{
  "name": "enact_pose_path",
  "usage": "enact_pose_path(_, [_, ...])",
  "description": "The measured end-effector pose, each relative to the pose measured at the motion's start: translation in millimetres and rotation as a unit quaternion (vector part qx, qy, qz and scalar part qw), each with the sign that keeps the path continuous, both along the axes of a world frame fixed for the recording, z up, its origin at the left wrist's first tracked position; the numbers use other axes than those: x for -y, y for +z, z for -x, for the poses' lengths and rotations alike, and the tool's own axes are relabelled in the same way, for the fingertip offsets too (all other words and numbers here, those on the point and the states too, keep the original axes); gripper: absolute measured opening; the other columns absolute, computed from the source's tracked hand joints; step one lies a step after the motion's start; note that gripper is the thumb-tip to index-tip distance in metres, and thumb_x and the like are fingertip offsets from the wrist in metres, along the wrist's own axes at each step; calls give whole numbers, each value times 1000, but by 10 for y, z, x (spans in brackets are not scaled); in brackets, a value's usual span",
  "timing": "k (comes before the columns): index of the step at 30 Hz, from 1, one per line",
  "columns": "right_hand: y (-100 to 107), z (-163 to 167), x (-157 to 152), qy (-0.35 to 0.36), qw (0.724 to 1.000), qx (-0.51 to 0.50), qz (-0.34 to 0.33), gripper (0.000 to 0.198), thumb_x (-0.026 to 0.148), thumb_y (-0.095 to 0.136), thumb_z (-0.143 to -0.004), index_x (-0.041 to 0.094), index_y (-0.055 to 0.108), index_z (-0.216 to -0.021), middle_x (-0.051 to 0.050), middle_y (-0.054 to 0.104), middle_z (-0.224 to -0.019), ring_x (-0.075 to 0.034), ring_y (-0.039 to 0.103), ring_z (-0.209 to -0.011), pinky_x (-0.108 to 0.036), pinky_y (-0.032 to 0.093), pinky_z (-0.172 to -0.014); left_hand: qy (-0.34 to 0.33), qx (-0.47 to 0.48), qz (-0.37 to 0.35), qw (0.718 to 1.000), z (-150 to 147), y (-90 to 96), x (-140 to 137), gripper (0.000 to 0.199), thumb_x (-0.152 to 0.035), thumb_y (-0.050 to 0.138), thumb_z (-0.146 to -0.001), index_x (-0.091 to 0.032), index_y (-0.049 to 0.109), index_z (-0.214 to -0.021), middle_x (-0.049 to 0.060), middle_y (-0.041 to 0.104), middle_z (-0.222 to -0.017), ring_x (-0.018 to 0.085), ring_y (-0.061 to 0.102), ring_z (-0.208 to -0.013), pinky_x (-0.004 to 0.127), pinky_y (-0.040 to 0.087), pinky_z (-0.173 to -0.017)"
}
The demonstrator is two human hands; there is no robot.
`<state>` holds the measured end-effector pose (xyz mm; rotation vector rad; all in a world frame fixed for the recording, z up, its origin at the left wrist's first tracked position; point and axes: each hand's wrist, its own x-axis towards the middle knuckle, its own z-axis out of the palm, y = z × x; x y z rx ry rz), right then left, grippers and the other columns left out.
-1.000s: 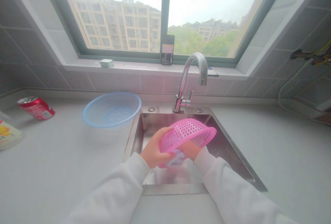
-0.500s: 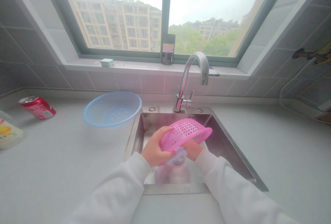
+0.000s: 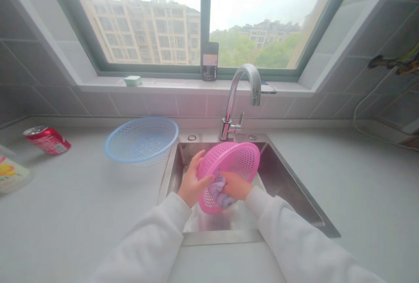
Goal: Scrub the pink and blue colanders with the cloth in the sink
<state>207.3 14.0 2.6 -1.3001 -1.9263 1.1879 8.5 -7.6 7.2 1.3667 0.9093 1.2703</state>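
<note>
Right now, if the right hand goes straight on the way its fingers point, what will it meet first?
Besides the purple cloth in its grip, the right hand would probably first meet the pink basket, on the side that the left hand holds; exact depth is unclear.

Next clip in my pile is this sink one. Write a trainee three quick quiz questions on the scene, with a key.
1. What does the right hand hold at the pink basket?
2. True or false: the blue basket stands in the sink.
3. The left hand grips: A) the faucet; B) the pink basket; C) the red can.

Key:
1. A crumpled, pale purple cloth.
2. False; it stands on the counter, left of the sink.
3. B.
</note>
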Motion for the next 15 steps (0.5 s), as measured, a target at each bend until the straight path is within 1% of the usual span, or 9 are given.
enact_pose_path(1, [16, 7, 4, 13, 1000, -10, 5, 21, 21, 74, -69, 24, 79, -90, -7, 82, -94, -32, 73, -97, -49, 53, -101, -3, -1, 15, 1000, -15, -27, -14, 112, -74, 77, -75, -22, 29, -161, 18, 60, -143, 35, 65, -125, 51, 50, -110])
enact_pose_path(3, [58, 26, 8, 20, 998, -51, 25, 22, 29, 76, -71, 22, 79, -92, -6, 82, -92, -32, 73, -98, -48, 55, -100, -15, -25, 25, 999, -30, -76, -37, 118, -79, 75, -73, -23, 25, -163, 22, 51, -153, 40, 55, -140, 56, 43, -117])
enact_pose_path(5, [96, 36, 2, -20, 993, -102, 56, 26, 38, 80, -69, 22, 78, -89, -5, 80, -87, -32, 74, -97, -49, 56, -98, -25, -64, 8, 998, -16, -105, -49, 120, -81, 77, -69, -23, 28, -162, 24, 43, -161, 43, 39, -153, 60, 32, -125])
enact_pose_path(7, [127, 29, -11, -80, 979, -164, 92, 30, 43, 84, -64, 22, 75, -84, -4, 78, -83, -30, 74, -89, -47, 58, -93, -28, -94, -21, 995, 19, -104, -50, 119, -79, 80, -67, -23, 32, -161, 23, 38, -165, 44, 30, -158, 60, 24, -128])
enact_pose_path(9, [165, 13, -19, -117, 955, -244, 125, 35, 47, 85, -63, 23, 73, -85, -3, 77, -82, -28, 73, -81, -46, 60, -86, -32, -101, -37, 994, 53, -77, -41, 119, -75, 84, -66, -24, 33, -161, 22, 36, -167, 44, 29, -159, 60, 22, -129])
enact_pose_path(11, [217, 6, -12, -127, 931, -314, 139, 39, 53, 83, -67, 23, 72, -90, -4, 77, -87, -27, 74, -82, -45, 61, -86, -51, -98, -33, 993, 66, -41, -25, 121, -70, 88, -65, -24, 30, -162, 21, 35, -167, 44, 32, -157, 61, 25, -129])
enact_pose_path(13, [271, 15, 7, -122, 919, -351, 136, 42, 55, 82, -70, 24, 72, -97, -5, 77, -93, -28, 75, -89, -45, 61, -89, -72, -96, -26, 992, 52, -10, -7, 123, -61, 92, -64, -24, 28, -162, 21, 36, -167, 44, 37, -154, 61, 27, -128])
enact_pose_path(15, [306, 33, 27, -112, 914, -367, 131, 43, 54, 83, -71, 25, 72, -102, -5, 78, -97, -29, 75, -93, -44, 61, -92, -81, -100, -21, 991, 26, 10, 12, 123, -50, 96, -63, -25, 27, -162, 20, 37, -166, 42, 40, -152, 60, 29, -127])
